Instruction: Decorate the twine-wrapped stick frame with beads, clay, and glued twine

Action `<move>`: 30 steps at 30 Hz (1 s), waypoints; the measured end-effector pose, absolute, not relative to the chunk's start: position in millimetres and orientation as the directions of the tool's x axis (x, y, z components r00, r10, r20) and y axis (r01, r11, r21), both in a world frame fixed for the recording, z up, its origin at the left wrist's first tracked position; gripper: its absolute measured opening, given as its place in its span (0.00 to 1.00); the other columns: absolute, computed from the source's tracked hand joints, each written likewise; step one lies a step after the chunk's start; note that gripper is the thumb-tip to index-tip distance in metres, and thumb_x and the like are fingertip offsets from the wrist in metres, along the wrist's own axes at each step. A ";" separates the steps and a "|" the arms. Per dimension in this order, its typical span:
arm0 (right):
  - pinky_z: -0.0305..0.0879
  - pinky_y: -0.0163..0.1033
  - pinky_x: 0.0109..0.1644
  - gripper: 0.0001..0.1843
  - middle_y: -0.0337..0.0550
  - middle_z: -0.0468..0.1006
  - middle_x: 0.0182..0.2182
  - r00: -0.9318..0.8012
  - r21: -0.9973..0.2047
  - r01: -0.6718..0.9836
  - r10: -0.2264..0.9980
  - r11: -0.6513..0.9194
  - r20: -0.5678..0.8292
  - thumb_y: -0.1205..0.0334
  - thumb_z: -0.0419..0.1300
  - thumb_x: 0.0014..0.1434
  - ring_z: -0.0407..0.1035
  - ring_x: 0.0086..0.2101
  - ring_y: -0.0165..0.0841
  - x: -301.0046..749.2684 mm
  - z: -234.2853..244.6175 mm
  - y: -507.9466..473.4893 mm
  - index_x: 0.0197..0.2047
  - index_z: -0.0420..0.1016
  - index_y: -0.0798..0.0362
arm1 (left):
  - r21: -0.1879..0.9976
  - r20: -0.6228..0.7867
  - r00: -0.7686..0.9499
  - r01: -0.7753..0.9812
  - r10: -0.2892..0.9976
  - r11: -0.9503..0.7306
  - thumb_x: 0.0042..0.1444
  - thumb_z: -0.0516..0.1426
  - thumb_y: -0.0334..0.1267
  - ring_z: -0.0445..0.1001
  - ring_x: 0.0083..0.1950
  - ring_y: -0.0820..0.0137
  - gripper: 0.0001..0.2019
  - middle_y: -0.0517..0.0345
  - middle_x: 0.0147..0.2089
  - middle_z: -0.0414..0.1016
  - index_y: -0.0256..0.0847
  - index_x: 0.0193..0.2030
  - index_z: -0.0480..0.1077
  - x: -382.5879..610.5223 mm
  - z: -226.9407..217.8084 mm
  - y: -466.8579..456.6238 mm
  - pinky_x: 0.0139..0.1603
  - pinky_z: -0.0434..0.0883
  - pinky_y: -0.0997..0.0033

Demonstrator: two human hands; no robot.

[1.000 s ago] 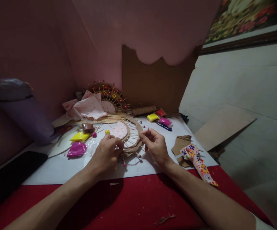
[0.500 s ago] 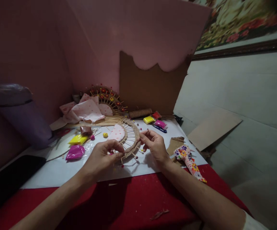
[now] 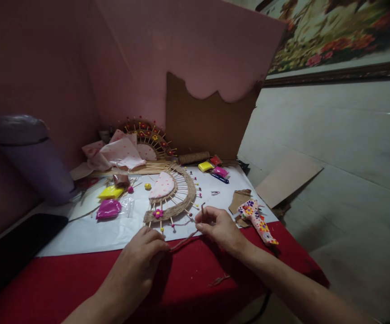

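A thin brown length of twine [image 3: 184, 242] stretches between my two hands, above the red cloth near the front edge. My left hand [image 3: 146, 254] is closed on one end. My right hand [image 3: 217, 227] pinches the other end, and a short tip sticks up past its fingers. Just beyond lies a half-round fan-like craft piece [image 3: 190, 195] with a twine-wrapped band, thin sticks tipped with coloured beads, and a half-circle of spotted pink fabric [image 3: 163, 185]. A pink flower [image 3: 158, 213] with a yellow middle sits on the band's near end.
A flower-patterned glue gun [image 3: 257, 220] rests on cardboard at the right. Pink clay [image 3: 109, 209] and yellow clay [image 3: 111, 192] packets lie left. Behind are a similar finished-looking fan [image 3: 147, 135], a twine roll [image 3: 193, 157] and a dark blue pen [image 3: 220, 178]. A black object [image 3: 36, 234] lies front left.
Both hands have drawn back from the fan piece toward the front edge, the left one lower. The twine between them now shows, and the fan's flower end is uncovered. The view has shifted slightly.
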State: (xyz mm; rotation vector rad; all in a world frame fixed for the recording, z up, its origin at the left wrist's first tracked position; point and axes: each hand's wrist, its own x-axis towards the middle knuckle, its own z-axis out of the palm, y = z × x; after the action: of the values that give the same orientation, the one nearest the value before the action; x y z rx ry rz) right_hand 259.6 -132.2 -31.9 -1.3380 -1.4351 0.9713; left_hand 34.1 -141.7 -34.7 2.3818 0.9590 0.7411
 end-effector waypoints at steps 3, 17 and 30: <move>0.61 0.34 0.31 0.04 0.35 0.71 0.22 0.005 -0.917 0.388 0.995 0.091 0.101 0.71 0.60 0.44 0.63 0.25 0.28 266.5 -35.6 -137.9 0.27 0.72 0.54 | 0.535 0.332 0.619 0.498 0.711 -0.683 0.61 0.42 0.27 0.68 0.39 0.67 0.17 0.51 0.38 0.71 0.40 0.36 0.72 33.2 -44.2 -144.2 0.39 0.68 0.64; 0.60 0.35 0.30 0.08 0.43 0.76 0.27 0.078 -0.718 0.695 0.989 0.037 0.126 0.64 0.54 0.55 0.68 0.28 0.32 290.1 -20.1 -152.3 0.29 0.73 0.55 | 0.546 0.423 0.514 0.512 0.746 -0.663 0.60 0.46 0.29 0.70 0.36 0.70 0.09 0.56 0.35 0.70 0.41 0.37 0.66 32.3 -51.8 -149.6 0.36 0.69 0.70; 0.53 0.37 0.26 0.12 0.43 0.78 0.22 0.090 -0.061 0.995 0.928 -0.072 0.363 0.57 0.57 0.59 0.72 0.25 0.38 293.6 4.4 -166.2 0.28 0.74 0.52 | 0.487 0.449 0.478 0.578 0.755 -0.655 0.60 0.49 0.34 0.67 0.27 0.74 0.07 0.62 0.27 0.67 0.41 0.31 0.63 22.2 -42.2 -153.4 0.27 0.64 0.75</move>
State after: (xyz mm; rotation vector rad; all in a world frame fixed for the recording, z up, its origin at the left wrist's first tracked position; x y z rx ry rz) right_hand 293.6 -166.2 4.4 -2.0803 -1.9122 -0.3303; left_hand 22.2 -153.4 -42.2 2.4583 1.1373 0.9471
